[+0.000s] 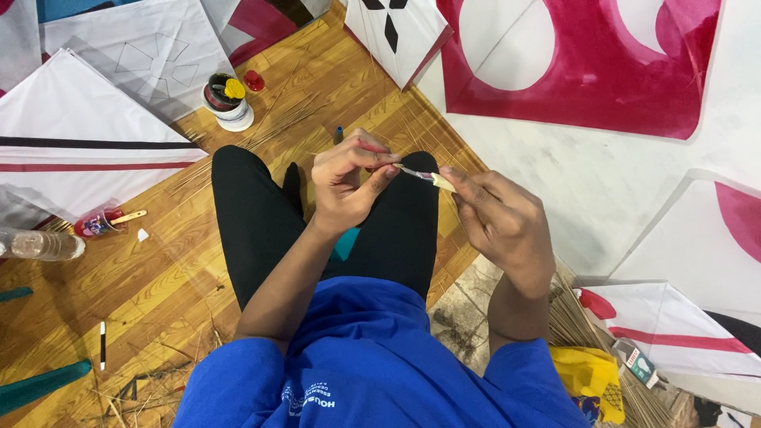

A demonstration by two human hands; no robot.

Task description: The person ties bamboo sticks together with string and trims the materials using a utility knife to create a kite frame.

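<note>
I see white-and-red kites (95, 143) ringing the wooden floor (158, 277), open boards at seven o'clock. Above my knees, left hand (345, 186) fingers pinch a thin stick (416, 174); right hand (503, 222) fingers pinch its pale end at three o'clock.

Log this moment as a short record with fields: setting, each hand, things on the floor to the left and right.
Setting: a person sits on a wooden floor among white kites with red and black markings.
Left hand: pinches one end of a thin stick between thumb and fingers.
Right hand: grips the stick's other end, over the black-clad knees.
Floor left: tape rolls, a red cup with a brush, a clear plastic bottle.
Floor right: a bundle of thin sticks, a yellow bag.
</note>
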